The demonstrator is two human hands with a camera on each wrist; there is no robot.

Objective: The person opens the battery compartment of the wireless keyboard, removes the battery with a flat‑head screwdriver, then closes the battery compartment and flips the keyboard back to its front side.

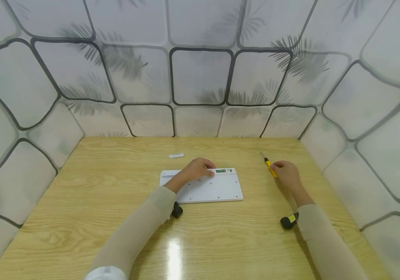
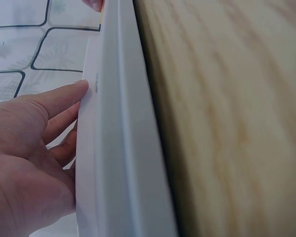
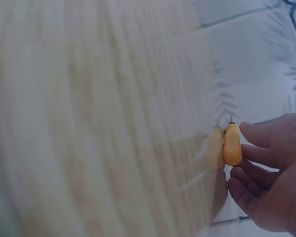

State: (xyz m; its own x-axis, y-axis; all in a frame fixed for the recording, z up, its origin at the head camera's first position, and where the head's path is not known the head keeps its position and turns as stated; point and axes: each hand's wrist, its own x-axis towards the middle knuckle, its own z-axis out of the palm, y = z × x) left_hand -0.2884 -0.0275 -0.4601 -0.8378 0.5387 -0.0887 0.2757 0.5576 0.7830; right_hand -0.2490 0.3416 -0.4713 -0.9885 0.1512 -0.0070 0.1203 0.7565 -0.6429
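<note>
A white keyboard (image 1: pixel 217 189) is laid underside up on the desk (image 1: pixel 81 202), its twelve-o'clock edge gripped by the left hand (image 1: pixel 198 169), the fingers curled behind it. Between two and three o'clock from it, a yellow screwdriver (image 1: pixel 269 165) is pinched between thumb and fingers of the right hand (image 1: pixel 287 174). A small white strip (image 1: pixel 176 155) is seen towards eleven o'clock, near the keyboard.
</note>
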